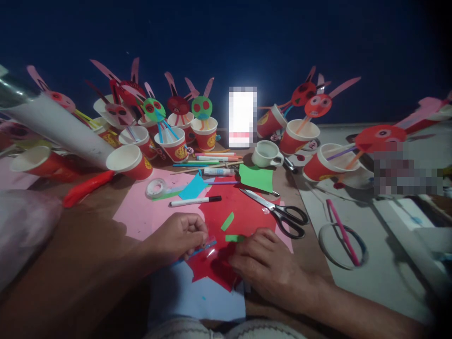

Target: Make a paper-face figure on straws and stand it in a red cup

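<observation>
My left hand (189, 233) is closed in a pinch over the red paper (219, 212). At its fingertips is a thin blue straw (205, 247), with a shiny clear piece like tape beside it. My right hand (264, 263) rests on the red paper's right side, fingers bent and close together; whatever its fingertips hold, if anything, is hidden. A green paper strip (233, 238) touches its knuckles, and another green strip (228, 221) lies just beyond. Black-handled scissors (278, 209) lie partly open past my right hand. A capped marker (194, 201) lies beyond my left hand.
Several red paper cups (171, 146) holding paper heads on straws line the back. A lit phone screen (243, 115) stands among them, near a white mug (267, 154). A tape roll (155, 188) sits on pink paper (136, 214). A ring (323, 233) lies right.
</observation>
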